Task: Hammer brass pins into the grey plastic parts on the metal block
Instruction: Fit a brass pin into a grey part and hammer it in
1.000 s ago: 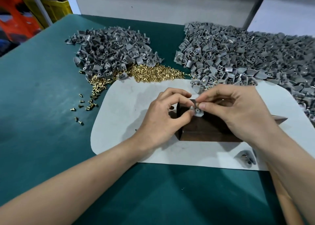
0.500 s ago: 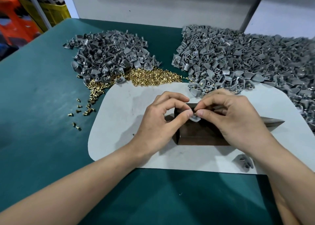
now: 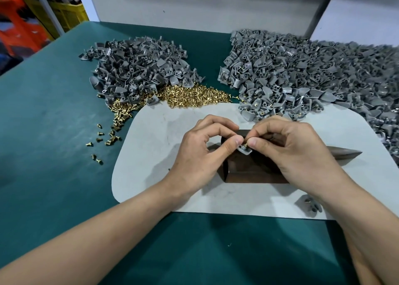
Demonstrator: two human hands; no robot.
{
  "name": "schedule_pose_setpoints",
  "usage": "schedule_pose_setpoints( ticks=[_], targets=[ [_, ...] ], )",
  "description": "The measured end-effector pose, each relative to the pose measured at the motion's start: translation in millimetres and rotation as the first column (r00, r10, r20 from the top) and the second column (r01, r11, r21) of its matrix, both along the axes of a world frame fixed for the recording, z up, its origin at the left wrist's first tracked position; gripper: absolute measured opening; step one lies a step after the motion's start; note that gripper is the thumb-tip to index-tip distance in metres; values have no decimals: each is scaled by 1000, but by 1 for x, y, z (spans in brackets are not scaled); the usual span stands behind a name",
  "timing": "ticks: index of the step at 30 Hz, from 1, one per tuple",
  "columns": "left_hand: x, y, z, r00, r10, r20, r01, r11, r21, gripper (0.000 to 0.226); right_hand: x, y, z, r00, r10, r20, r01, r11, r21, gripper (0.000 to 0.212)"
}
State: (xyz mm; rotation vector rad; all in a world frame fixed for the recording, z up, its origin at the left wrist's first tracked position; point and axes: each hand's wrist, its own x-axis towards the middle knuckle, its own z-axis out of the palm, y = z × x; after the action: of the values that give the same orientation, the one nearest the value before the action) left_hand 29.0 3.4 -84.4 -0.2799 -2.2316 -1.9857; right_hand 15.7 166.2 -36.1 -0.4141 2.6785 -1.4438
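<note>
A dark metal block [image 3: 248, 172] stands on a pale grey mat [image 3: 159, 138] in the middle of the green table. On its top lies a small grey plastic part [image 3: 246, 150]. My left hand [image 3: 200, 153] pinches this part with thumb and forefinger. My right hand [image 3: 295, 153] pinches a brass pin [image 3: 245, 144] at the part's top. Both hands cover most of the block's top.
A heap of loose brass pins [image 3: 190, 94] lies behind the mat, with a heap of grey parts [image 3: 140, 66] at the back left and a larger heap [image 3: 313, 75] at the back right. A single grey part [image 3: 309, 205] lies at the mat's front right. A dark pointed tool [image 3: 345, 152] sticks out from behind my right hand.
My hands stay together on the block's top; the fingertips have closed tighter over the part, and a brass pin now shows between them.
</note>
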Motion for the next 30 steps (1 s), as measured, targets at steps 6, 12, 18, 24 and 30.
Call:
schedule_pose_setpoints(
  ticks=[6, 12, 18, 24, 30],
  targets=[
    [-1, 0, -1, 1000, -8, 9, 8, 1000, 6, 9, 1, -2, 0, 1000, 9, -6, -8, 999, 45, 16],
    [-1, 0, -3, 999, -30, 34, 29, 999, 35, 8, 0, -5, 13, 982, 148, -116, -105, 942, 319, 19],
    [1, 2, -1, 999, -38, 33, 36, 998, 55, 10, -3, -5, 21, 967, 234, -103, -169, 888, 427, 13],
    [0, 1, -1, 999, -30, 36, 28, 998, 52, 11, -3, -7, 17, 965, 225, -136, -156, 907, 391, 11],
    [1, 2, -2, 999, -31, 32, 29, 997, 69, 14, -5, -5, 13, 973, 207, -105, -169, 942, 290, 16]
  ],
)
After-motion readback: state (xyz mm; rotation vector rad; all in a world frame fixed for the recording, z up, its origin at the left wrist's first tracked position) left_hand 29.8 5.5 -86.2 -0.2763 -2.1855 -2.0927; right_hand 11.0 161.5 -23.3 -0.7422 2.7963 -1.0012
